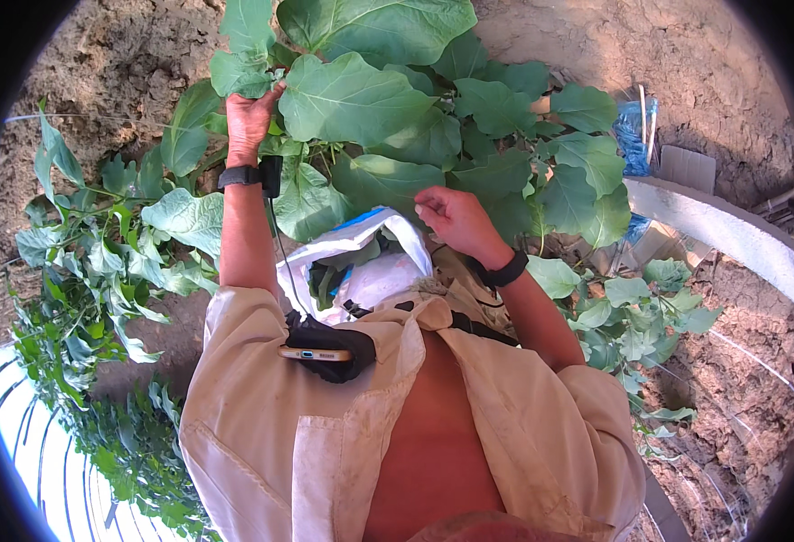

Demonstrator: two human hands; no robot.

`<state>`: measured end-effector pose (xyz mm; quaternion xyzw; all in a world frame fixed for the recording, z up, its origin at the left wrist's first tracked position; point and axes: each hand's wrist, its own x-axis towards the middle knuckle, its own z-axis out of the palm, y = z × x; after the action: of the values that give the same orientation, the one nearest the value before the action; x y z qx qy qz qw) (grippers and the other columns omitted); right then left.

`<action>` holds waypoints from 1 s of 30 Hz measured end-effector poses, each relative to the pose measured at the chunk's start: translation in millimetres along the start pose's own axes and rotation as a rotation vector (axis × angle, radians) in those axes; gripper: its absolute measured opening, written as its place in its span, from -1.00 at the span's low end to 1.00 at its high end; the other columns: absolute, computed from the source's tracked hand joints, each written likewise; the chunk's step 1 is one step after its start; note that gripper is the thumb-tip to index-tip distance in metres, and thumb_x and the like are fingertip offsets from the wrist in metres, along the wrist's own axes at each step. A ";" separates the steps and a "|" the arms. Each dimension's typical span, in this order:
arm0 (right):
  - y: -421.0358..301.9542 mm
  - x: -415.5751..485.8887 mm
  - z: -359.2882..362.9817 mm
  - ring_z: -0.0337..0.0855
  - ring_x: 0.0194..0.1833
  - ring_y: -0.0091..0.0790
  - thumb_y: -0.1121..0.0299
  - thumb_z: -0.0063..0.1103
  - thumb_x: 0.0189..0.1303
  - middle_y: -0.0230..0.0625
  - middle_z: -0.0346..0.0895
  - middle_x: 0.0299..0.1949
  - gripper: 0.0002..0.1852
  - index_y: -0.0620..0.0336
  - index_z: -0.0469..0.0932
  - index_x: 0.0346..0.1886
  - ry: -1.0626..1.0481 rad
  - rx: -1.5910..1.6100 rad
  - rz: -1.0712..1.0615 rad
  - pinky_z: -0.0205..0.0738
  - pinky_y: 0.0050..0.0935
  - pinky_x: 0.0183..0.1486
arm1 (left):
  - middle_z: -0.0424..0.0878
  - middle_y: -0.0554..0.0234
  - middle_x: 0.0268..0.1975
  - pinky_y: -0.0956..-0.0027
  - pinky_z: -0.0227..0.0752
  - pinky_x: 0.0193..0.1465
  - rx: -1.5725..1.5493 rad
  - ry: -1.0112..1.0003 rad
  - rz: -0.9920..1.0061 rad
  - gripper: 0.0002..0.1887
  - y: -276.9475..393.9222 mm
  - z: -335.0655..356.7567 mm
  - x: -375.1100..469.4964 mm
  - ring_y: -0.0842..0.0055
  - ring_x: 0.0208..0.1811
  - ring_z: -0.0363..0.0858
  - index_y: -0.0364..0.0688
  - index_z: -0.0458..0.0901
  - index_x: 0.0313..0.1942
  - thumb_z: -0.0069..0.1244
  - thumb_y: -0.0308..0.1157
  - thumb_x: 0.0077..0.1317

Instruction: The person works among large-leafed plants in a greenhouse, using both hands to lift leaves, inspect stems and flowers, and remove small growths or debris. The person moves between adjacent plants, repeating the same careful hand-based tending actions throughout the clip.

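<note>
At the top of the view my left hand grips the shoot tip of a broad-leaved plant, probably an eggplant. Its thumb shows by the small young leaves, while a leaf hides most of its fingers. My right hand hovers just in front of a large leaf, fingers loosely curled and nothing visible in them. Below and between the hands, a white sack gapes against my waist. Green leaves and a pale pinkish sheet show inside it.
More leafy plants crowd the left side. A curved whitish beam runs at the right, near blue plastic and a grey board. Thin strings cross the dry soil. A black cable hangs beside my left arm.
</note>
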<state>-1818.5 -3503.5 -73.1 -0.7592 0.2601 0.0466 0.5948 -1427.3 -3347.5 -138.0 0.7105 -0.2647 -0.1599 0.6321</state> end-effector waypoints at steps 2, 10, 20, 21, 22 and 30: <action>0.1 4.5 -0.6 0.73 -0.34 -0.50 0.39 0.32 0.35 -0.24 0.77 -0.28 -0.76 0.30 0.66 0.00 0.007 -0.010 0.033 0.63 -0.46 -0.24 | 0.79 0.30 -0.03 0.39 0.55 0.04 0.085 0.055 0.033 -0.72 -2.2 -28.3 0.5 0.58 -0.09 0.69 -0.32 0.72 0.04 0.24 -0.49 0.34; -11.9 22.3 11.7 0.73 -0.37 -0.49 0.39 0.31 0.36 -0.23 0.76 -0.31 -0.76 0.30 0.65 0.01 0.097 -0.052 -0.003 0.60 -0.45 -0.27 | 0.75 0.24 -0.24 0.26 0.76 -0.17 -0.606 0.402 -0.260 -0.86 -19.0 -46.7 23.2 0.40 -0.27 0.76 -0.22 0.67 -0.12 0.25 -0.45 0.37; -3.2 2.2 10.5 0.78 -0.30 -0.02 0.31 0.32 0.27 -0.06 0.75 -0.32 -0.75 0.28 0.65 -0.09 0.156 -0.145 -0.035 0.64 -0.14 -0.21 | 0.76 0.37 -0.35 0.47 0.62 -0.33 -0.071 0.130 -0.280 -0.83 10.1 -2.2 70.4 0.67 -0.45 0.61 -0.19 0.73 -0.32 0.41 -0.40 0.22; 1.9 -1.5 7.7 0.78 -0.29 -0.01 0.30 0.32 0.27 -0.06 0.75 -0.32 -0.75 0.27 0.64 -0.10 0.163 -0.139 -0.044 0.64 -0.12 -0.20 | 0.78 0.28 -0.28 0.43 0.66 -0.27 -0.165 0.092 -0.281 -0.83 12.7 3.3 66.4 0.61 -0.40 0.66 -0.28 0.73 -0.19 0.34 -0.46 0.27; 7.7 -5.5 2.6 0.78 -0.28 -0.01 0.30 0.31 0.26 -0.07 0.75 -0.32 -0.74 0.27 0.65 -0.09 0.162 -0.149 -0.027 0.64 -0.11 -0.18 | 0.79 0.22 -0.24 0.42 0.68 -0.26 -0.289 0.101 -0.272 -0.82 15.3 9.0 59.7 0.57 -0.38 0.69 -0.32 0.71 -0.13 0.29 -0.50 0.30; 62.7 -48.1 -54.5 0.80 -0.30 -0.10 0.33 0.32 0.30 -0.08 0.76 -0.31 -0.76 0.29 0.66 -0.07 0.210 -0.177 -0.008 0.65 -0.22 -0.20 | 0.80 0.21 -0.16 0.54 0.61 -0.31 -0.020 0.168 -0.392 -0.78 71.4 45.2 -53.0 0.61 -0.36 0.70 -0.28 0.71 0.01 0.15 -0.41 0.44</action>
<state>-1901.1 -3547.6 -94.2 -0.8105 0.3127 -0.0125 0.4951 -1508.0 -3357.9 -80.3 0.7529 -0.0663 -0.2227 0.6158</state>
